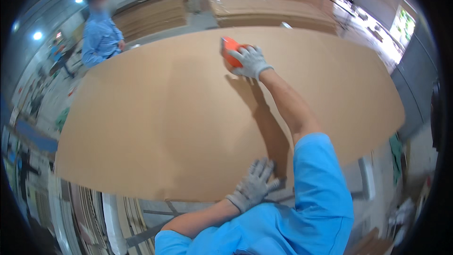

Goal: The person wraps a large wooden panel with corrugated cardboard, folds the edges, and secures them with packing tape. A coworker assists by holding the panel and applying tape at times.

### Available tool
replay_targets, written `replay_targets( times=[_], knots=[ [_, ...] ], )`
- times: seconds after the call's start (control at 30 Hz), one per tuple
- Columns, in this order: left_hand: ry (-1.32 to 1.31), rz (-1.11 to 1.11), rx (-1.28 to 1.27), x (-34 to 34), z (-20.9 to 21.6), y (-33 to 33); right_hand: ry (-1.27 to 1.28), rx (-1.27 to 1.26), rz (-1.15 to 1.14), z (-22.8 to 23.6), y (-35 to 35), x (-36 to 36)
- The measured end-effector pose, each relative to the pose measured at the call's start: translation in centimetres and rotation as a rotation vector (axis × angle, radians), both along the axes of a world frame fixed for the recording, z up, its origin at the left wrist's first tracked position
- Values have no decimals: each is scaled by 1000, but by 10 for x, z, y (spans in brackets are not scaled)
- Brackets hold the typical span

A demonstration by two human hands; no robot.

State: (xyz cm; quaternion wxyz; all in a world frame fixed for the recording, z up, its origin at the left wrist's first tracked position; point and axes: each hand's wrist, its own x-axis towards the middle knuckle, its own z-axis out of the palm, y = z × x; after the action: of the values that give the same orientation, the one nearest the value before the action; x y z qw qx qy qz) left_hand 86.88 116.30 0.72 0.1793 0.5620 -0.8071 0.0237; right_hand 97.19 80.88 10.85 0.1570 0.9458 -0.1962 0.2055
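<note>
A large brown cardboard-like sheet (155, 113) spreads flat before me, its edges bent by the lens. Near its far edge, my right hand (252, 61) in a grey glove grips an orange hand tool (231, 50) that looks like a tape dispenser. The tool is slightly blurred and its underside is hidden. At the near edge rests my left hand (255, 184), also gloved, palm down with the fingers stretched out and nothing held. A dark shadow of my right arm falls across the sheet.
Beyond the far left edge stands a person in a blue shirt (100, 38). Stacks of brown panels (273, 12) lie behind the sheet, with another stack (151, 16) farther left. Metal frame bars (113, 224) and upright boards (85, 212) show below the near edge.
</note>
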Motion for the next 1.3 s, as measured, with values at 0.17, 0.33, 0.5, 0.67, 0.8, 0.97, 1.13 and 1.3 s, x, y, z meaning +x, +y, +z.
replay_targets(
  times=[0.17,0.33,0.5,0.67,0.8,0.97,1.13,1.3],
  knots=[
    [48,-55,139,9,22,4,-527,-132,38,26,64,-176],
    [-77,-71,173,14,36,6,-1149,110,-327,-46,243,-370],
    [-148,-86,163,14,48,3,-885,138,-661,-112,262,-345],
    [-236,-72,193,20,45,-3,-790,227,-625,-129,209,-301],
    [-304,-90,183,24,39,-8,-1026,137,-763,-128,259,-387],
    [-335,-81,208,25,40,-14,-1047,145,-957,-139,147,-401],
    [-328,-94,307,27,48,-20,-1069,176,-869,-153,127,-410],
    [-262,-86,280,31,55,-21,-827,-10,-708,-113,253,-390]
  ],
)
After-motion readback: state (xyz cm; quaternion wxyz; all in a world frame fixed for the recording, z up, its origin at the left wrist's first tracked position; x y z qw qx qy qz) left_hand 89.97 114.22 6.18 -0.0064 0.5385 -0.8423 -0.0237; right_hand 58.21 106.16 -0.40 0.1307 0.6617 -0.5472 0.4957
